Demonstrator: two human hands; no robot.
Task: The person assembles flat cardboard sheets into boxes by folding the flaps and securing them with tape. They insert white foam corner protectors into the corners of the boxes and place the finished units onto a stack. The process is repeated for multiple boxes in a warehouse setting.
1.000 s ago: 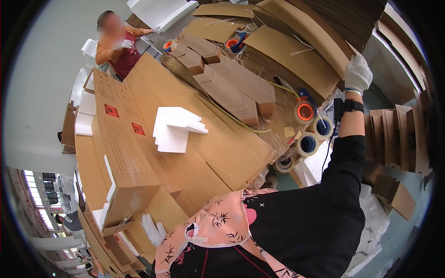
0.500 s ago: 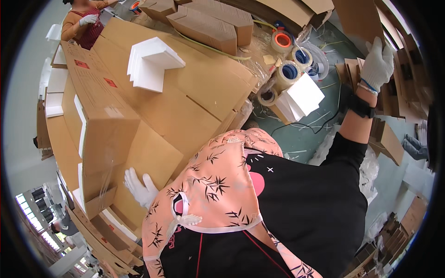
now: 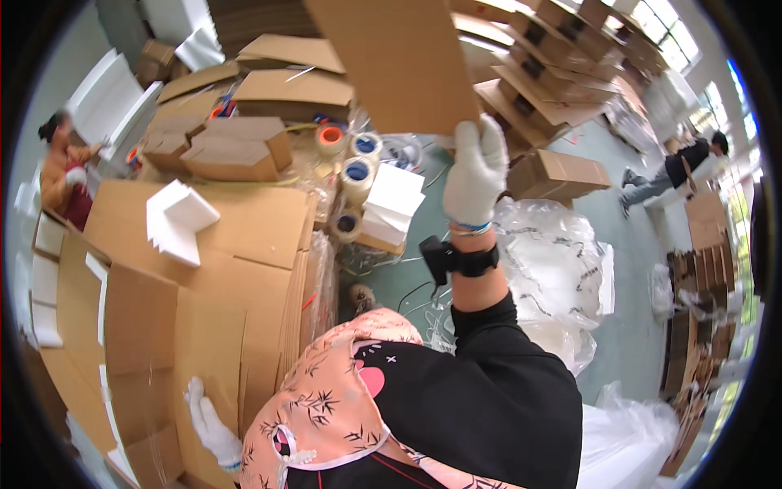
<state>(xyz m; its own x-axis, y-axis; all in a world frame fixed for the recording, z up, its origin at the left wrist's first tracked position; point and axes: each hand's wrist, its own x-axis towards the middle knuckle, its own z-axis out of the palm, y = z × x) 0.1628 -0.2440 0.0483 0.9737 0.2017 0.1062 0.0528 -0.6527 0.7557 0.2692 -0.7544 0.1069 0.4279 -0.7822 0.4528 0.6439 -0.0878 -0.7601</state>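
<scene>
My right hand [image 3: 476, 171], in a white glove, reaches far forward with its fingers closed on the lower corner of a brown cardboard sheet [image 3: 399, 69]. That sheet stands up at the top of the view and runs out of the picture. Low on the left, my left hand [image 3: 210, 428], also gloved, has its fingers stretched out, holding nothing. It is beside a flat cardboard surface [image 3: 208, 342] and close to a carton [image 3: 140, 318] with raised walls. White foam corner pieces [image 3: 181, 222] rest farther off on the cardboard.
Tape rolls [image 3: 357, 178] and a stack of white foam blocks [image 3: 394, 200] stand right of the cardboard. Clear plastic wrap [image 3: 546, 273] lies on the floor beyond my right arm. A carton [image 3: 558, 174] and stacked boxes [image 3: 562, 61] are farther off. Two people [image 3: 680, 173] are in the distance.
The view has turned to the right. My right hand has come from the stacked cardboard at the right toward the middle, with the sheet in it. My left hand remains low at the left, fingers extended.
</scene>
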